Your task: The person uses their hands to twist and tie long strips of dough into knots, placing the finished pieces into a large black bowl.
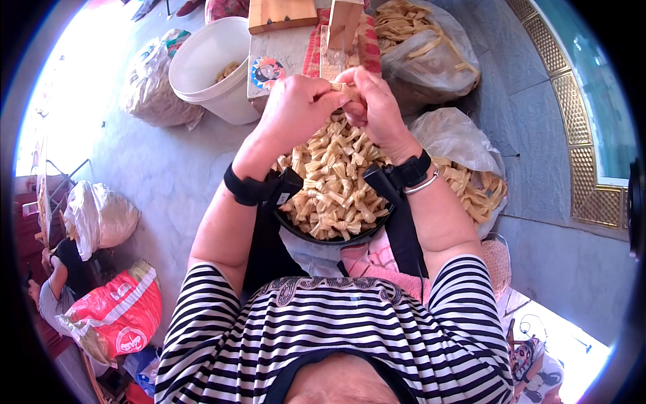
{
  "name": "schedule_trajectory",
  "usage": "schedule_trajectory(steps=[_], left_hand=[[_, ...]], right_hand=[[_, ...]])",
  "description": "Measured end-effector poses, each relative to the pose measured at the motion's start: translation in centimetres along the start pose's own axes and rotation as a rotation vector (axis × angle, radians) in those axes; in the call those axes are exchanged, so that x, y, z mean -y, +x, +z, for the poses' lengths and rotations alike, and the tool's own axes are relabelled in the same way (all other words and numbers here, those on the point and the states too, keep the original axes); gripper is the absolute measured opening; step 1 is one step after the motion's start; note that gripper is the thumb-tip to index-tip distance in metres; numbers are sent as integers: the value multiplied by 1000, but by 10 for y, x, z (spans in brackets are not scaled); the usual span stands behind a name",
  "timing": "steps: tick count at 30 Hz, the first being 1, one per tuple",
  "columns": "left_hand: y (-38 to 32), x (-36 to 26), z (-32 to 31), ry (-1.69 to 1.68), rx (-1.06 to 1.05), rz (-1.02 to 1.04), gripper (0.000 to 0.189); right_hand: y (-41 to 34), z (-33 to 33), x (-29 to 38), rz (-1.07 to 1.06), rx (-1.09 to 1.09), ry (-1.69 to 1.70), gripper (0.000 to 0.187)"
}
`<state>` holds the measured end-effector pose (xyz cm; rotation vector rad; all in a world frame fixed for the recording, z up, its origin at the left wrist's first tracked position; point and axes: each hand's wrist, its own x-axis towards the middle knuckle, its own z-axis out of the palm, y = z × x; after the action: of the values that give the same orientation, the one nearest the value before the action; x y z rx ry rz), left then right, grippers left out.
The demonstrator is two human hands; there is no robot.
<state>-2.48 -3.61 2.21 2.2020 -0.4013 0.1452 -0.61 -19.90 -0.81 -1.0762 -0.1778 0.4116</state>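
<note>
My left hand [303, 105] and my right hand [373, 101] meet above the far rim of a dark round basin. Between their fingertips they pinch a pale yellow strip [344, 90], possibly dried tofu skin; its exact shape is partly hidden by the fingers. Below them the basin [323, 241] is heaped with many knotted pieces [333, 177] of the same pale yellow material. Both wrists wear black straps with small devices hanging over the heap.
Beyond my hands stands a bench [257, 50] with a wooden block [344, 22] and a wooden board [282, 14]. A white bucket [209, 70] is left of it. Plastic bags of loose strips [469, 189] lie at right; filled sacks [116, 308] stand at left. Other people are at the edges.
</note>
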Motion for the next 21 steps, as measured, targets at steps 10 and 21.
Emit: schedule_trajectory(steps=[10,21], left_hand=[[2,23,-27,-791,308,-281,23],[20,26,3,64,-111,76,11]], right_hand=[[-11,-25,35,-215,61,-463,12],[21,-41,31,-277,20,-1140,18]])
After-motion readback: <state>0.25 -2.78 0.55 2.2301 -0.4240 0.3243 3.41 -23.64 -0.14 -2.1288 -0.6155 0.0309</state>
